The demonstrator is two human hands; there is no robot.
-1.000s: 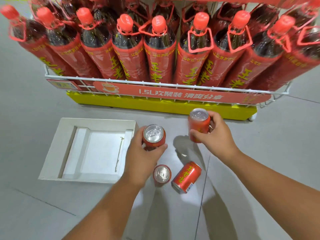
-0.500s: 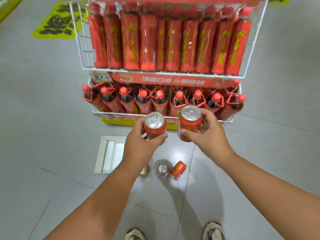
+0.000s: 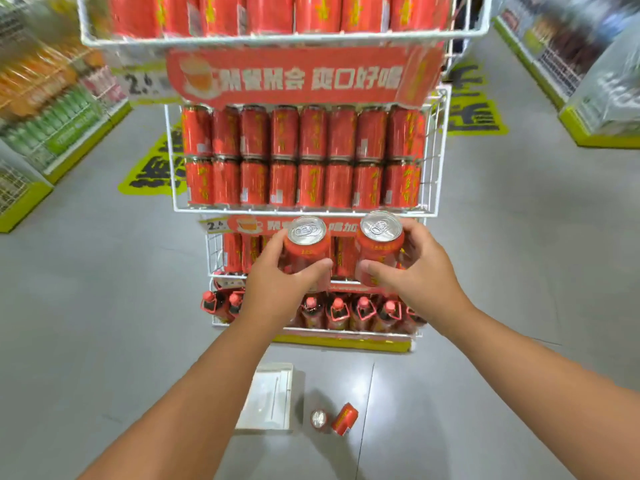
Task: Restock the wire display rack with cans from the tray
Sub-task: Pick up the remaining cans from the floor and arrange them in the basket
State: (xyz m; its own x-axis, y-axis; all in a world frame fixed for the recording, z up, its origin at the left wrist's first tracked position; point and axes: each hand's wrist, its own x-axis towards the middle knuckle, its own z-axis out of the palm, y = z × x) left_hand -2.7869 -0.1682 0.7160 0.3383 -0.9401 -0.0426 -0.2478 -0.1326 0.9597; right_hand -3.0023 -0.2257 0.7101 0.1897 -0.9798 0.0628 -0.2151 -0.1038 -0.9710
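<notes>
My left hand (image 3: 280, 289) grips an upright red can (image 3: 306, 242) with a silver top. My right hand (image 3: 419, 268) grips a second upright red can (image 3: 380, 242) beside it. Both cans are held in front of the white wire display rack (image 3: 437, 150), just below its middle shelf, which is packed with two stacked rows of red cans (image 3: 301, 157). On the floor below lies the white cardboard tray (image 3: 270, 396), holding nothing. To its right an upright can (image 3: 319, 419) stands next to a can lying on its side (image 3: 344, 419).
The rack's lowest shelf holds red-capped bottles (image 3: 346, 311) above a yellow base (image 3: 346, 342). Store shelving (image 3: 41, 126) lines the left side and more stands at the right (image 3: 588, 81). Grey floor surrounds the rack.
Both hands have lifted their cans from near the floor up to the middle of the rack. The view has risen, so the tray and the two floor cans now sit far below.
</notes>
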